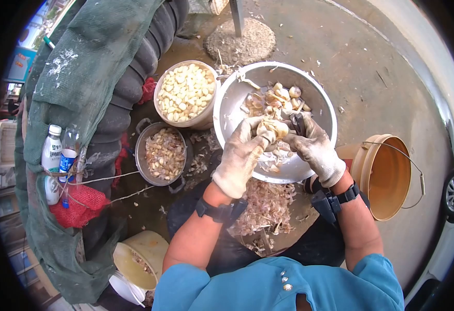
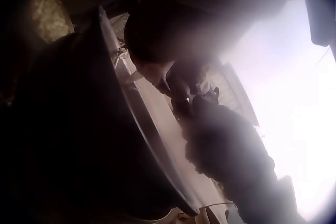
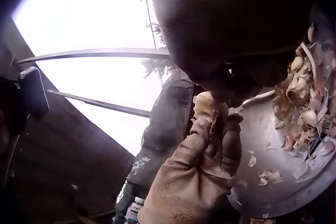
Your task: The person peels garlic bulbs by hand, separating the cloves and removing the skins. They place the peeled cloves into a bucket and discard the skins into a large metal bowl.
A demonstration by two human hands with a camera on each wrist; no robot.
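Over a wide metal basin (image 1: 230, 110), both gloved hands meet at a garlic bulb (image 1: 273, 127). The left hand (image 1: 241, 158) holds the bulb between thumb and fingers; its pale, partly stripped side (image 3: 203, 106) shows in the right wrist view. The right hand (image 1: 318, 151) grips a small dark tool (image 1: 297, 124) against the bulb's right side; its working end is hidden, and I cannot tell its kind. More garlic bulbs (image 1: 284, 95) and loose skins lie in the basin below. The left wrist view is mostly dark, with the right hand (image 2: 226, 140) in silhouette.
A bucket of peeled cloves (image 1: 186, 93) stands left of the basin, with a pot of unpeeled cloves (image 1: 160, 155) nearer. Garlic skins (image 1: 266, 207) pile up between the legs. An orange bucket (image 1: 387, 176) lies tipped at right. Bottles (image 1: 52, 147) hang on the netting at left.
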